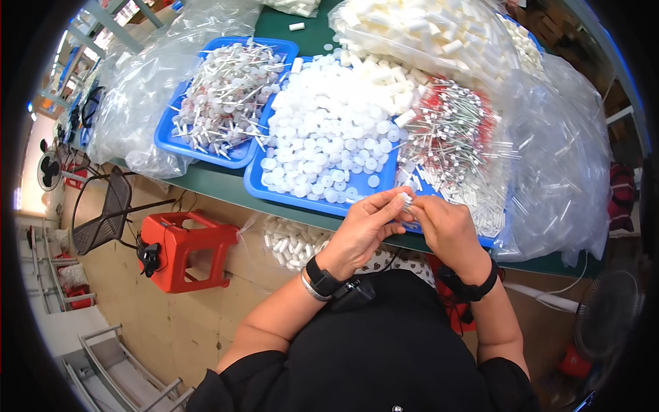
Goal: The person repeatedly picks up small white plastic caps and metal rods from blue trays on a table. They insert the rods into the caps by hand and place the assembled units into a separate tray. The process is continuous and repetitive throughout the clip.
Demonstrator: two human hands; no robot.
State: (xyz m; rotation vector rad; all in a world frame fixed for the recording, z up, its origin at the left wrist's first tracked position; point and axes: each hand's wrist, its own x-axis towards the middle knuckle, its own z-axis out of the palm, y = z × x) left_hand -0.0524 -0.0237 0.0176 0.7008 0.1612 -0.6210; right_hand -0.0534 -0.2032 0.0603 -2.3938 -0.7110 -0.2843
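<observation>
Over the front edge of the blue trays, my left hand [367, 230] and my right hand [446, 230] meet at the fingertips. Both pinch a small whitish piece [406, 200], partly covered by fingers; its exact kind is too small to make out. Just beyond them, the middle blue tray [302, 202] holds a heap of translucent white discs [329, 130]. Thin metal pins [453, 130] with some red among them lie in the right blue tray [489, 242], along with short clear-white tubes [477, 206]. Thin stems fitted with discs [230, 96] fill the left blue tray [165, 141].
A big clear bag of white cylinders [429, 31] lies behind the trays. Plastic bags [556, 151] flank them on the green table [226, 184]. Below stand a red stool [182, 257], another bag of white cylinders [295, 244], a chair [106, 213] and a fan [607, 309].
</observation>
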